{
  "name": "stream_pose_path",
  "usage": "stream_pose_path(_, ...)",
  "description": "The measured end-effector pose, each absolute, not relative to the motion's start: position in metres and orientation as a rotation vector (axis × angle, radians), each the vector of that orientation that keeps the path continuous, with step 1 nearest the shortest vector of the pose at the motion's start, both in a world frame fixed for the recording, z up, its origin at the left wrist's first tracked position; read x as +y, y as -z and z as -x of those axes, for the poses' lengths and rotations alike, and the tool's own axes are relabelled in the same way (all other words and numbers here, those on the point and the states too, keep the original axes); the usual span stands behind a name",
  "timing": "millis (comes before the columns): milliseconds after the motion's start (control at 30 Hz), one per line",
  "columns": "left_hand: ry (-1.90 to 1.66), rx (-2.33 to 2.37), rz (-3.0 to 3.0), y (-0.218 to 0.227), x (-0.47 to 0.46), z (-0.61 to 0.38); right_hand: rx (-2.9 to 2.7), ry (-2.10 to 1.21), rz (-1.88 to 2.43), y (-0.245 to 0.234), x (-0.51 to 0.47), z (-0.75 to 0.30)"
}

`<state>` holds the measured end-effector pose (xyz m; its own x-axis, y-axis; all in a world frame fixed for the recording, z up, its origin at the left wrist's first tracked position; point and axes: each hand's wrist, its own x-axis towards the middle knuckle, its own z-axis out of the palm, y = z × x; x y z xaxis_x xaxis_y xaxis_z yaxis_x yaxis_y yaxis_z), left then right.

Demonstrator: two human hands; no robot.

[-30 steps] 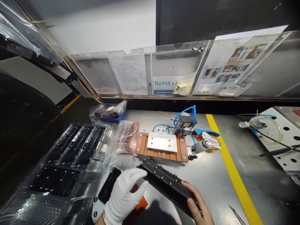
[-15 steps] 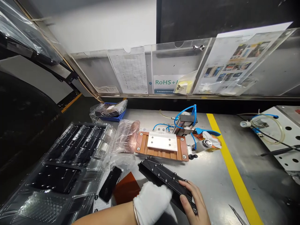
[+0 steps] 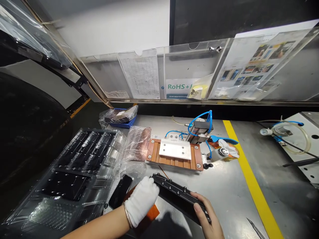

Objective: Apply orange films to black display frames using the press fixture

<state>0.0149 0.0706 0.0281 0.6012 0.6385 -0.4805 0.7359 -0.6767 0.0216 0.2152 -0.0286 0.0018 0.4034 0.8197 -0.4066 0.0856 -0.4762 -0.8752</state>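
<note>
Long black bolted metal bar held between both hands

The long black bolted metal bar [image 3: 180,199] spans the grey tabletop [image 3: 231,196], its bolted face turned up, seemingly to keep it in view. The bare right hand [image 3: 208,214] wraps one end; the white-gloved left hand [image 3: 141,201] presses the other, its grip unclear. A copper-framed fixture [image 3: 174,153] lies beyond.

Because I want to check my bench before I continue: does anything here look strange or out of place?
Yes, the left hand wears a white glove, but the right hand is bare on the black plate, which looks inconsistent. A black smartphone also lies close to the plate, which seems out of place.
</note>
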Motion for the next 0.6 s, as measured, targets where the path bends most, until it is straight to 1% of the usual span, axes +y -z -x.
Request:
stream_pose_path(67,0.515,1.067,-2.612,-0.026,0.062,-0.023,-0.756,-1.142,1.853,-0.002,-0.029,-0.210)
stream_pose_path(167,0.213,0.950,-2.549,-0.018,0.049,-0.043,-0.802,-1.114,1.826,-0.001,-0.030,-0.200)
stream_pose_path(233,0.133,0.957,-2.497,-0.012,0.044,-0.053,-0.860,-1.095,1.808,0.000,-0.031,-0.196)
stream_pose_path(300,0.156,0.982,-2.473,-0.006,0.044,-0.056,-0.905,-1.085,1.813,0.002,-0.032,-0.194)
stream_pose_path(467,0.385,1.019,-2.457,-0.002,0.050,-0.034,-0.903,-1.102,1.818,0.004,-0.037,-0.197)
stream_pose_path(600,0.444,1.154,-2.452,0.003,0.052,-0.018,-0.882,-1.107,1.827,0.005,-0.040,-0.198)
